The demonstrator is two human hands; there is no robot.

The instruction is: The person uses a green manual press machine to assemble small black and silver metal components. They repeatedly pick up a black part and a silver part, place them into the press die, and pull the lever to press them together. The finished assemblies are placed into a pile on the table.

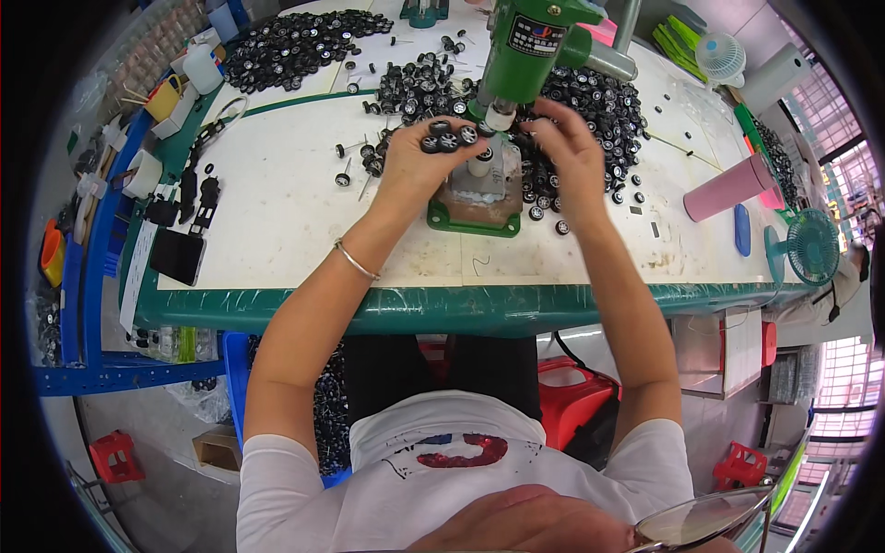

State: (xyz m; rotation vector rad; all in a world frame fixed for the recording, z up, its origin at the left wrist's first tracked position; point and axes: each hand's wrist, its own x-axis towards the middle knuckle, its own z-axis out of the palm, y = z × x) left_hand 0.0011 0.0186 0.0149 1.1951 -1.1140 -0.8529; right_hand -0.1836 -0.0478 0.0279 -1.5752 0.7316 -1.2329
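Several small black toy wheels (447, 142) with silver hubs are bunched in the fingers of my left hand (415, 161), which is closed on them beside the green bench press (521, 55). Under the press head, a wheel (486, 155) sits at the white upright holder (478, 167) on the metal base (475, 205). My right hand (576, 166) is on the other side of the press, over the loose wheels. Its fingers are bent and apart, with nothing visible in them, though the fingertips are slightly blurred.
Loose wheels (608, 111) lie heaped around the press, some with thin axles. Another wheel pile (295, 46) is at the far left. To the right stand a pink tumbler (728, 187) and a green fan (813, 247). A black box (177, 256) lies near the table's left edge.
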